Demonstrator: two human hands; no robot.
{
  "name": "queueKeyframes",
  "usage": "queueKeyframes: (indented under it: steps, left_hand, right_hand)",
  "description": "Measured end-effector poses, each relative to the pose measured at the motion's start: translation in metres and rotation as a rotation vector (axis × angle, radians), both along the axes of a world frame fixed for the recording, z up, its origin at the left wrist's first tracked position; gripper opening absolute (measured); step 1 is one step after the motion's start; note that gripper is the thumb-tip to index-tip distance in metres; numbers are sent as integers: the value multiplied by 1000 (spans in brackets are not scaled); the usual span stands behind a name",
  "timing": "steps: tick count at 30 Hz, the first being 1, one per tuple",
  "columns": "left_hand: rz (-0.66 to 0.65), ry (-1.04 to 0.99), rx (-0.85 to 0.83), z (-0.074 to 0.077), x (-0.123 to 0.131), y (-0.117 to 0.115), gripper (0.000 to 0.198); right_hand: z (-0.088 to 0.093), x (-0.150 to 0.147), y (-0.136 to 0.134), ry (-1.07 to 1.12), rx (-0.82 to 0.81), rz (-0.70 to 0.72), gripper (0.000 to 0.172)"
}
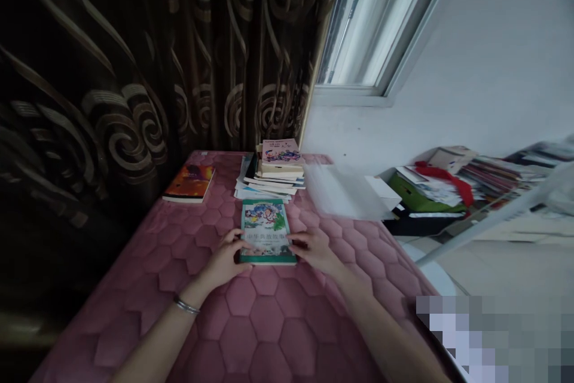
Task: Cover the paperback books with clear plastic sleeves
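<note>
A book (268, 232) with a green border and a picture of cartoon figures on its cover lies on the pink padded surface (271, 314), between my two hands. My left hand (230, 256) grips its left edge, fingers over the cover and thumb low at the side. From the opposite side, my right hand (315, 249) holds the right edge with its fingertips. A metal bangle (186, 306) circles my left wrist. Right behind the book stands a stack of books (277, 177), topped by a pink book (281, 151).
An orange book (189, 183) lies at the far left, beside a dark patterned curtain (215, 42). White translucent sheeting (343, 192) sits right of the stack. Beyond the right edge are piled papers and a green box (406, 195). A window (368, 24) is above.
</note>
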State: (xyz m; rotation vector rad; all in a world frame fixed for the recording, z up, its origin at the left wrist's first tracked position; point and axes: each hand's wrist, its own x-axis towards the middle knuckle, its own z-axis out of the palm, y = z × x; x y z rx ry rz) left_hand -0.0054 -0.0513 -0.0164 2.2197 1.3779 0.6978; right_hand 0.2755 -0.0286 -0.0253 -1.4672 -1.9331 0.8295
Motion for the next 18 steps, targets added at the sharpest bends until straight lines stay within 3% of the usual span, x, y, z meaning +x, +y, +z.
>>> queueKeyframes:
  steps: [7, 18]
  left_hand:
    - [-9, -73, 31, -12, -9, 0, 33]
    - [-6, -105, 42, -11, -8, -2, 37]
  right_hand:
    - [-14, 3, -14, 146, -17, -24, 33]
    - [-2, -5, -20, -9, 62, -90, 33]
